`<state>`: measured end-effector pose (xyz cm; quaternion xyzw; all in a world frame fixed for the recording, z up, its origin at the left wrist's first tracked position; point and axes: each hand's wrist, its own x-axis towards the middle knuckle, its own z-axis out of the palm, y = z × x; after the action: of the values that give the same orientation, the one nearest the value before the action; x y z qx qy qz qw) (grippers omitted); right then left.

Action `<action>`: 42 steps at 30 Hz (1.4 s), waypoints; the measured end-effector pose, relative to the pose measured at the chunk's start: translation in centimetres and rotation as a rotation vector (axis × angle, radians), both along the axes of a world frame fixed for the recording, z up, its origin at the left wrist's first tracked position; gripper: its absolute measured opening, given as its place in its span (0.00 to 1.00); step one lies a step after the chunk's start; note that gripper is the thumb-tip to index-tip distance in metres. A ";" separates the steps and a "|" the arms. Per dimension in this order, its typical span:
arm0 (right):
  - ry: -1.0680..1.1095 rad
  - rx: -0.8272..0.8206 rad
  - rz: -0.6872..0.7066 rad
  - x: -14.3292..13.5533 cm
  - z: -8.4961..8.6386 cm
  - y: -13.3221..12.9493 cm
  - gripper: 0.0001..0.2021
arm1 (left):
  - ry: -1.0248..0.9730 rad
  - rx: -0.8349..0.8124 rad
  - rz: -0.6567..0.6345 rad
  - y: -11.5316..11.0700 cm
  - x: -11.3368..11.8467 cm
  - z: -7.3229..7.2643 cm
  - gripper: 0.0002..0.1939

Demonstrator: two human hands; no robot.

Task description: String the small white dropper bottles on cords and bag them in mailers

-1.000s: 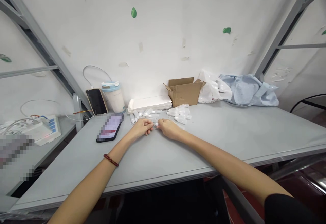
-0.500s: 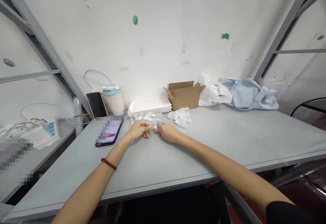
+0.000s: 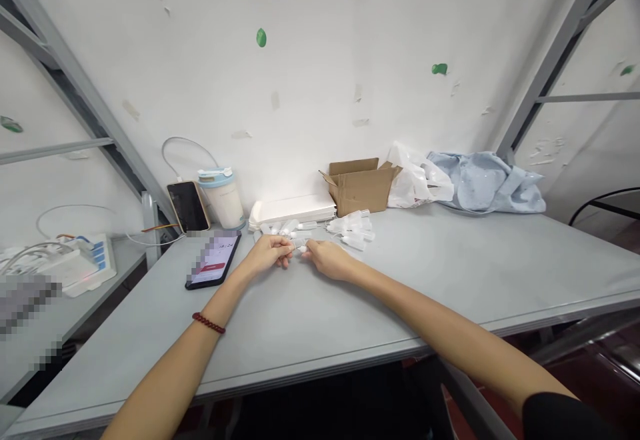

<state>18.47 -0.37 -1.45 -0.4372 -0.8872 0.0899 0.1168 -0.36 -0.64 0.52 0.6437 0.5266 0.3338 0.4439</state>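
Both hands are close together over the table, just in front of some small bottles. My left hand (image 3: 271,251) is pinched closed, its fingertips on something too small to make out. A small white cap-like piece (image 3: 303,249) shows at the fingertips of my right hand (image 3: 327,259), which is also closed in a pinch. Behind the right hand lies a pile of small translucent plastic bottles (image 3: 353,227). More such bottles (image 3: 290,228) lie behind the left hand, partly covered by it.
A stack of white flat boxes (image 3: 295,209), an open cardboard box (image 3: 364,190), a white plastic bag (image 3: 415,180) and light blue cloth (image 3: 483,183) line the wall. At left are a lidded cup (image 3: 225,203), a propped phone (image 3: 189,207) and a flat-lying phone (image 3: 214,263).
The view has shifted slightly. My left hand has drawn a little to the left, and the gap between the fingertips looks slightly wider. The right hand has barely moved.
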 end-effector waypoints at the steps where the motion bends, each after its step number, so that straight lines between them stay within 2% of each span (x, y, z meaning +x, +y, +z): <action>1: 0.004 0.002 -0.002 0.1 0.0 0.0 0.13 | -0.005 0.014 0.006 0.0 -0.1 0.0 0.13; 6: 0.044 0.021 0.012 0.7 -0.3 0.0 0.12 | -0.004 0.077 0.068 0.0 -0.9 0.6 0.18; 12: 0.009 0.046 0.019 0.7 -0.4 0.0 0.13 | 0.050 0.014 -0.054 -0.5 0.1 0.1 0.18; 15: 0.018 0.047 0.041 0.6 -0.6 0.0 0.13 | 0.070 0.015 -0.076 -0.6 0.5 -0.2 0.16; 19: 0.046 0.064 0.046 0.6 -0.2 -0.1 0.13 | 0.107 0.024 -0.097 -0.8 0.2 0.6 0.14; 21: 0.054 0.115 0.021 0.9 0.2 0.0 0.13 | 0.097 0.050 -0.047 -0.7 -0.3 1.3 0.13; 24: 0.058 0.159 -0.030 1.8 1.2 0.4 0.12 | 0.002 0.139 0.184 -0.4 -1.4 1.8 0.13; 27: 0.029 0.156 -0.094 2.9 2.1 0.9 0.11 | -0.073 0.273 0.462 0.2 -2.5 1.4 0.12; 29: -0.002 0.121 -0.142 3.6 2.5 1.3 0.11 | 0.003 0.360 0.553 0.5 -2.7 0.8 0.11; 32: 0.005 0.066 -0.202 4.5 3.1 1.7 0.10 | 0.257 0.456 0.505 0.5 -2.3 0.0 0.13; 35: 0.037 -0.010 -0.204 5.4 3.7 1.9 0.11 | 0.453 0.490 0.423 0.3 -1.4 -0.3 0.19; 40: -0.087 -0.140 -0.197 6.2 4.4 1.7 0.14 | 0.465 0.488 0.472 -0.1 -0.8 0.0 0.21; 42: -0.127 -0.168 -0.192 6.1 4.4 1.5 0.12 | 0.457 0.503 0.482 -0.2 -0.7 0.2 0.21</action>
<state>24.53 1.14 2.91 -0.5333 -0.8362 0.1242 0.0314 -1.06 -0.88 0.71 0.6478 0.6492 0.3950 0.0537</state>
